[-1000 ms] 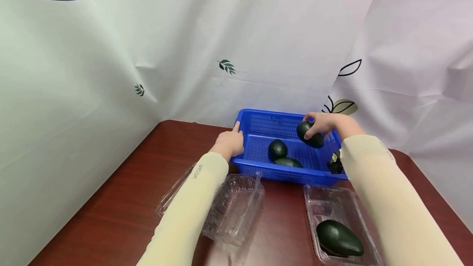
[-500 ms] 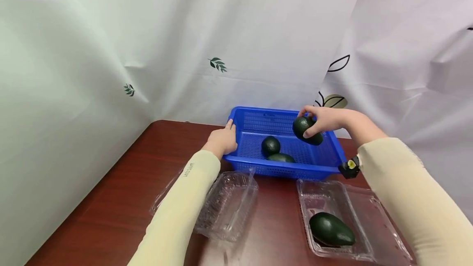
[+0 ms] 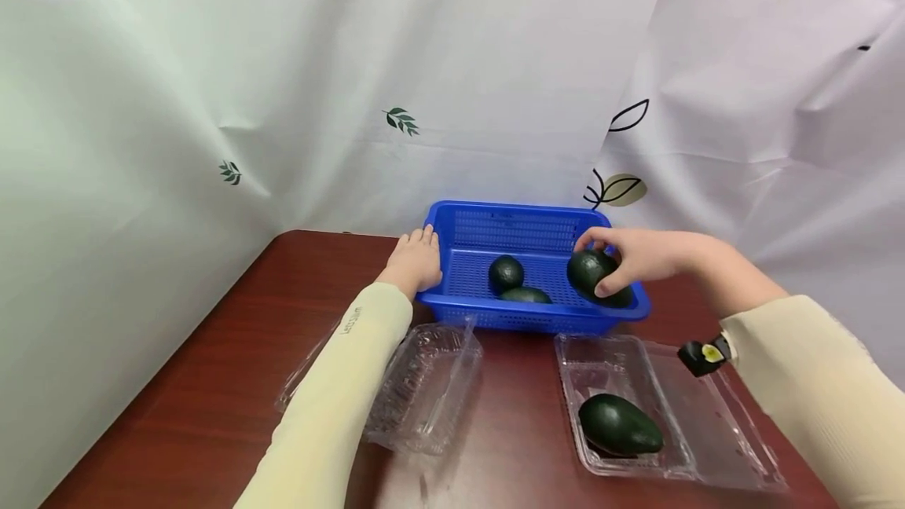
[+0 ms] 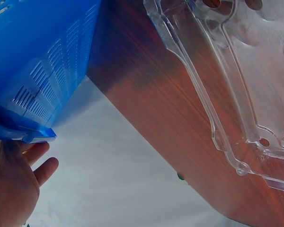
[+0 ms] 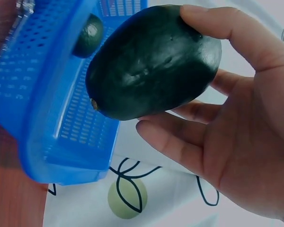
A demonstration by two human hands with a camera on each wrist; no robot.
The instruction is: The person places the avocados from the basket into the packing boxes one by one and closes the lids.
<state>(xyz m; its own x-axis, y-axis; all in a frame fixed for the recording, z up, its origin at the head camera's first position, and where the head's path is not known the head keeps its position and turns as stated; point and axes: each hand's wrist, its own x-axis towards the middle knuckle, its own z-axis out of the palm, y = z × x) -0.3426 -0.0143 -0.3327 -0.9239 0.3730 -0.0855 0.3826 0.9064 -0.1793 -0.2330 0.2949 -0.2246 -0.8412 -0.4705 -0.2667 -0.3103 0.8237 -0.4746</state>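
Note:
My right hand [image 3: 646, 258] holds a dark green avocado [image 3: 591, 273] over the right end of the blue basket [image 3: 537, 319]. In the right wrist view the thumb presses one side of that avocado [image 5: 151, 66], with the fingers round the other. My left hand [image 3: 415, 259] rests on the basket's left rim, its fingers fairly straight. Two more avocados lie inside: a round-looking one [image 3: 506, 273] and one beside it [image 3: 525, 294], partly hidden by the front wall. Another avocado [image 3: 619, 424] sits in the clear plastic clamshell [image 3: 568, 383] at front right.
A second clear clamshell [image 3: 427, 407] stands open on the brown table [image 3: 205, 383], partly behind my left sleeve [image 3: 332, 391]. The right clamshell's lid [image 3: 721, 422] lies flat beside it. A white printed curtain [image 3: 495, 85] hangs behind the table.
The right hand with its avocado has shifted right, toward the basket's right end. The left hand's fingers now lie spread along the rim. The head view has turned slightly right.

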